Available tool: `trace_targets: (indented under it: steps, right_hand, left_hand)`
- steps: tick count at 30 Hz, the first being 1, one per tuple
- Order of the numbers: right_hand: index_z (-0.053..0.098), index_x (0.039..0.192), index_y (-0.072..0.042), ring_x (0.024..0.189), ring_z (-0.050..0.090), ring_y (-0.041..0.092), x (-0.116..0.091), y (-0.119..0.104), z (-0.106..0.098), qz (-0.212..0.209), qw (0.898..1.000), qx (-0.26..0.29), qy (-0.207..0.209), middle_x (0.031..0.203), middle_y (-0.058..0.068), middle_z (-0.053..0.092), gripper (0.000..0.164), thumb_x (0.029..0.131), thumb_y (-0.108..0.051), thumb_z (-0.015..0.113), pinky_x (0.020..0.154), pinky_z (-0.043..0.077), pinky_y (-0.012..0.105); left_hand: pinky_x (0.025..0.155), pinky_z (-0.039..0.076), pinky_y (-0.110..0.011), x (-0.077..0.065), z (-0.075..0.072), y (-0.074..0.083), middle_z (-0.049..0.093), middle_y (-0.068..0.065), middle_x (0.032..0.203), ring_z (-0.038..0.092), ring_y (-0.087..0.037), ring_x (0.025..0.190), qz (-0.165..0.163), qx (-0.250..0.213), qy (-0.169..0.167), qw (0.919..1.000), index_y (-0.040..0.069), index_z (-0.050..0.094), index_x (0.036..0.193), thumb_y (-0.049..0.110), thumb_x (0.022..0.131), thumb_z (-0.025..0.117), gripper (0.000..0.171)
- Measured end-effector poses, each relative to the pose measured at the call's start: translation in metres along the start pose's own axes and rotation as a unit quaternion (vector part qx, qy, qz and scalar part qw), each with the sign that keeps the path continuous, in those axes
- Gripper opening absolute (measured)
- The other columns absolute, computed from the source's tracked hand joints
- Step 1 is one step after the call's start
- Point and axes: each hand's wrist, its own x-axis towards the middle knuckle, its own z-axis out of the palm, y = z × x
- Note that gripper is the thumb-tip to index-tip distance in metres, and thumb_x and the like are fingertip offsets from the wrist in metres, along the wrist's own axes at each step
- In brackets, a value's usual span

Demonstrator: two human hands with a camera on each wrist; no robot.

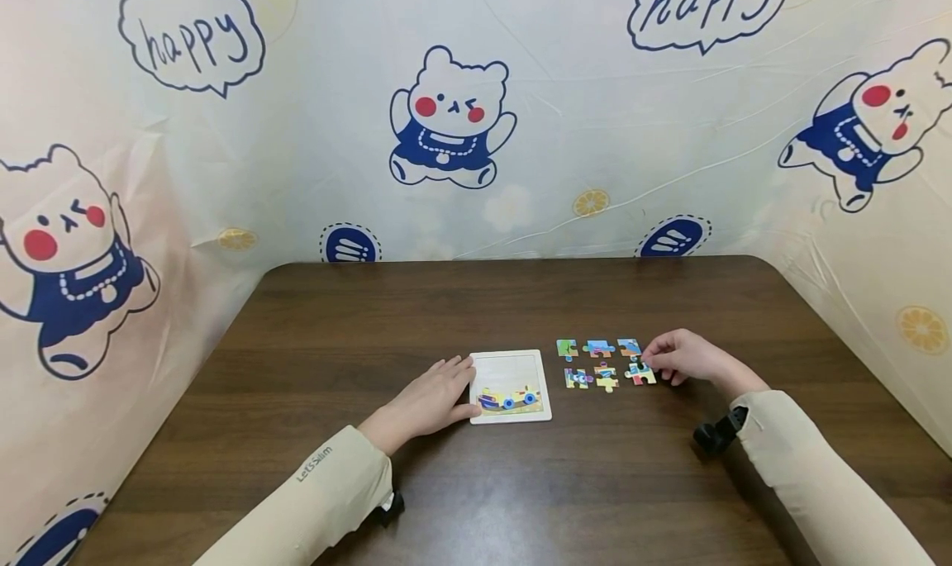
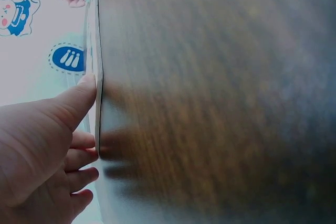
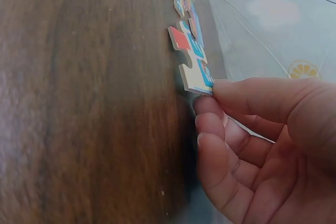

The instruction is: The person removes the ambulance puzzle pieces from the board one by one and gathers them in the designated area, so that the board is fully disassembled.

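Observation:
A square white-framed jigsaw tray (image 1: pixel 506 373) lies on the table, its bottom part filled with a picture of a yellow vehicle with blue wheels. My left hand (image 1: pixel 439 399) rests along the tray's left edge, fingers extended and thumb near the lower left corner; the left wrist view shows the thumb (image 2: pixel 80 98) touching the frame. To the right of the tray, several loose jigsaw pieces (image 1: pixel 598 349) lie in two rows. My right hand (image 1: pixel 686 358) pinches the rightmost lower jigsaw piece (image 3: pixel 197 80) by its edge, between thumb and forefinger.
The brown wooden table (image 1: pixel 476 483) extends around the tray and pieces. Behind it hangs a pale cloth (image 1: pixel 550 136) printed with bears. Each wrist wears a black device, one showing beside the right sleeve (image 1: pixel 811 467).

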Motion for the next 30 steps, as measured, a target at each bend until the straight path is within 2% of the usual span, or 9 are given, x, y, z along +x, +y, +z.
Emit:
trace_targets:
  steps: [15,27,30]
  right_hand:
    - [0.062,0.097,0.006,0.061,0.050,0.016,0.0001,-0.0019,0.0017,0.007,1.000,-0.014,0.003,0.069,0.003,0.052,0.020,0.091,-0.012,0.058,0.052,0.049,0.032]
    - [0.064,0.097,0.003,0.063,0.052,0.017,0.0014,-0.0006,0.0007,0.016,1.000,-0.021,0.011,0.071,0.003,0.055,0.017,0.090,-0.011,0.058,0.054,0.050,0.032]
    - [0.063,0.098,0.004,0.064,0.052,0.018,0.0019,-0.0040,0.0015,0.006,1.000,-0.023,0.018,0.074,0.005,0.056,0.018,0.091,-0.012,0.057,0.054,0.050,0.033]
  left_hand:
    - [0.105,0.023,-0.043,0.0001,0.0007,-0.0001,0.036,-0.019,0.141,0.031,-0.033,0.130,-0.004,0.001,-0.003,1.0000,-0.004,0.046,0.130,0.041,0.089,0.057,0.062]
    - [0.105,0.024,-0.043,-0.0004,0.0015,-0.0001,0.038,-0.020,0.139,0.033,-0.034,0.129,0.006,0.006,0.008,0.9999,-0.006,0.047,0.128,0.038,0.089,0.059,0.060]
    - [0.105,0.024,-0.043,-0.0005,0.0012,-0.0002,0.039,-0.020,0.139,0.033,-0.034,0.129,0.006,0.008,0.007,0.9999,-0.005,0.047,0.128,0.039,0.089,0.059,0.060]
